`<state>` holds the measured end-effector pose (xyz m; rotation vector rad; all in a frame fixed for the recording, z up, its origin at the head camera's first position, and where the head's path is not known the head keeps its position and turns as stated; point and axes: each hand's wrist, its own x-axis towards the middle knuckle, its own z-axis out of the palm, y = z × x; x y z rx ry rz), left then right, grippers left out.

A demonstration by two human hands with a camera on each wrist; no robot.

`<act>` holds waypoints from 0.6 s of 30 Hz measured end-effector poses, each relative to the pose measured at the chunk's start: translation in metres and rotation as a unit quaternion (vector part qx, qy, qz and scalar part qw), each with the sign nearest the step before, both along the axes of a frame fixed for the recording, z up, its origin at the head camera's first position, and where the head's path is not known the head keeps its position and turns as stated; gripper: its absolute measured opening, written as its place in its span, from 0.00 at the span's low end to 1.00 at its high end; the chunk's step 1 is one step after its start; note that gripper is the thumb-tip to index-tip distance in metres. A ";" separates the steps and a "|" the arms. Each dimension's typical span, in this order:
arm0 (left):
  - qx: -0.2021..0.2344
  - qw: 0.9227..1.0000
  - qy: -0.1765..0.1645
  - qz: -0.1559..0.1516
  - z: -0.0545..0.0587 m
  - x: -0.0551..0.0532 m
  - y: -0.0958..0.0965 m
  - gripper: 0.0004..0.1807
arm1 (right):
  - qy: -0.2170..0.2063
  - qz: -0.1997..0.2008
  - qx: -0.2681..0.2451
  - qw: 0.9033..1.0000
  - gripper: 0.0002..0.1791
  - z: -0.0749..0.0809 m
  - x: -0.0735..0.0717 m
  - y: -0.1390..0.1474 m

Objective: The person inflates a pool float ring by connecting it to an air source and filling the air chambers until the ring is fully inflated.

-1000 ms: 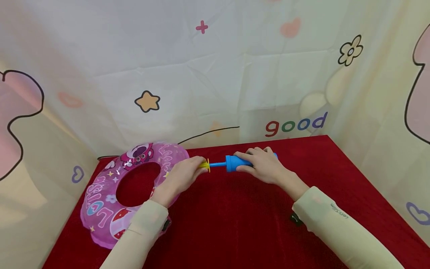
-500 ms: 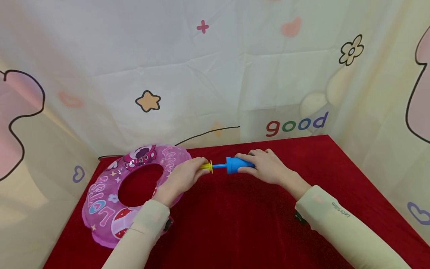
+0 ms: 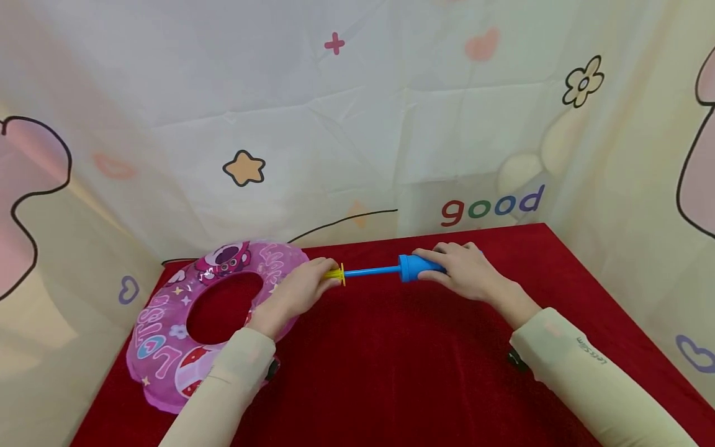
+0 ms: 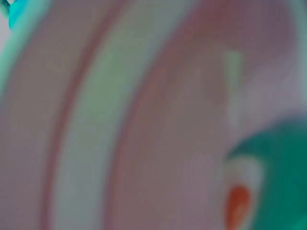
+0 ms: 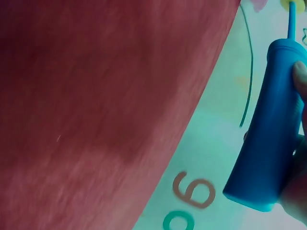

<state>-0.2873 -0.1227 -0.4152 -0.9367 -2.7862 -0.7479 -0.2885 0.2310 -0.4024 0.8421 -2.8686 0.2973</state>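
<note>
Head view: the left hand [image 3: 298,287] is clamped on the yellow handle [image 3: 336,274] of a manual air pump [image 3: 413,268], and the right hand [image 3: 468,273] is wrapped around its blue barrel [image 5: 268,129]. The blue plunger rod [image 3: 371,271] is exposed between handle and barrel. The pump lies roughly horizontal, held above the red-covered table [image 3: 391,372]. A pink inflatable swim ring [image 3: 167,310] rests on the table, partly behind the left hand and sleeve [image 3: 226,372].
</note>
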 end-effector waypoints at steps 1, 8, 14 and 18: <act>0.000 1.000 0.002 -0.005 0.002 0.001 0.001 0.11 | 0.001 0.003 -0.002 1.000 0.33 0.001 0.001 -0.004; -0.010 1.000 -0.009 0.010 0.005 0.007 0.013 0.13 | 0.018 0.016 -0.002 1.000 0.33 0.002 0.006 -0.039; -0.020 0.999 -0.022 0.019 0.003 0.010 0.024 0.16 | 0.015 0.014 0.009 1.000 0.33 -0.001 0.011 -0.063; -0.016 1.000 -0.020 0.014 0.002 0.009 0.026 0.17 | 0.010 0.018 0.006 1.000 0.33 -0.001 0.012 -0.067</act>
